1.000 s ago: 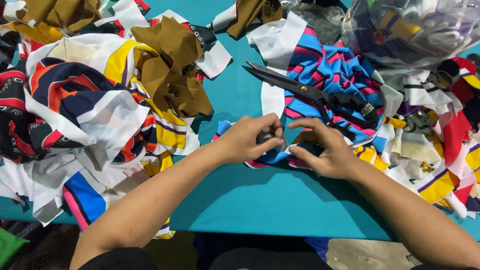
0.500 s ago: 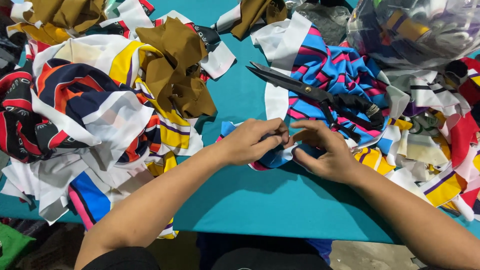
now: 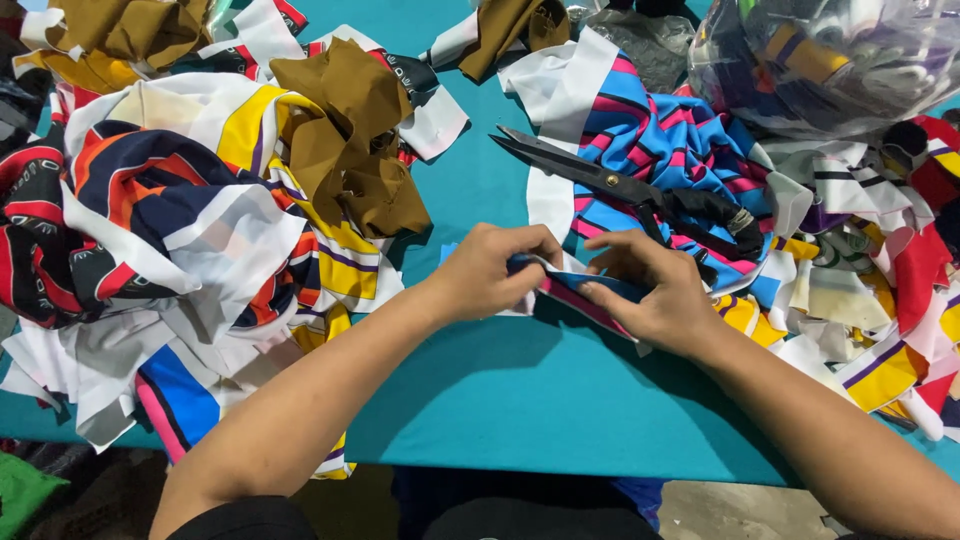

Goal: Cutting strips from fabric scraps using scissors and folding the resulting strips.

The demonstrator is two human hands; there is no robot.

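- You're folding a small dark-blue and pink fabric scrap (image 3: pixel 575 290) at the middle of the teal surface (image 3: pixel 520 400), left hand (image 3: pixel 490 272) and right hand (image 3: pixel 645 290) both pinching it.
- Next, probably press it flat (scissors (image 3: pixel 620 190) lie just beyond).
- Free room only toward the near edge; fabric piles (image 3: pixel 180 220) crowd both sides.

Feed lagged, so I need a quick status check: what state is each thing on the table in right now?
Left hand: pinching the fabric strip.
Right hand: gripping the same strip.
Fabric strip: folded, held between both hands.
Scissors: partly open, lying unheld on striped cloth.
Clear plastic bag: stuffed full.
Brown cloth: crumpled.
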